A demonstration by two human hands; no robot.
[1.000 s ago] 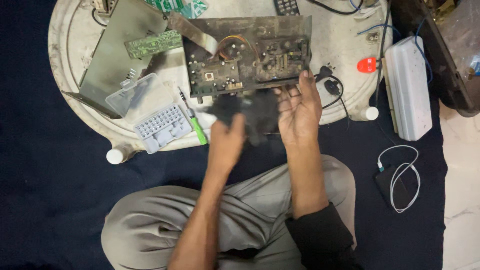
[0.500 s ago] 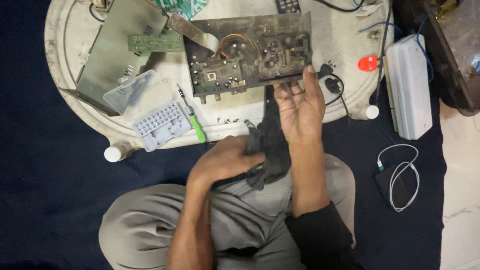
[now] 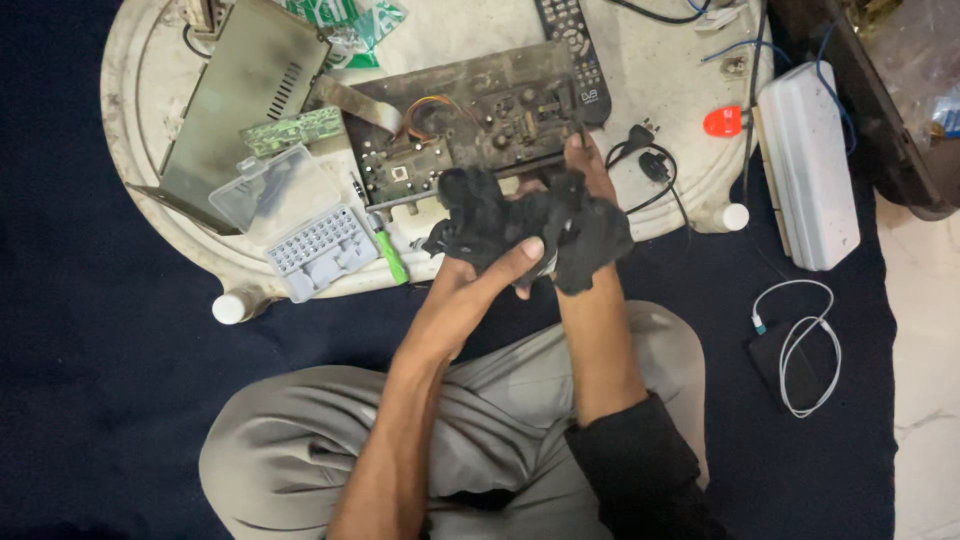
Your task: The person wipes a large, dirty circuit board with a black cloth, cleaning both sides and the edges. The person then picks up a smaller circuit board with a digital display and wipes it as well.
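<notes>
Now bunched up higher than before, black cloth [image 3: 520, 225] gripped by left hand [image 3: 490, 268] and right hand [image 3: 580, 185], could easily snag circuit board [image 3: 460, 120] parts.

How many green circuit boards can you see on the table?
2. One small green board lies between the grey metal cover and the big brown board. Another green board sits at the table's far edge, partly cut off; more may be hidden.

We see a dark blue cloth [image 3: 120, 380] covering the floor. A pale, dirty round bench [image 3: 140, 120] takes the upper left of the frame. At the right edge, light floor tiles [image 3: 925, 400] show.
</notes>
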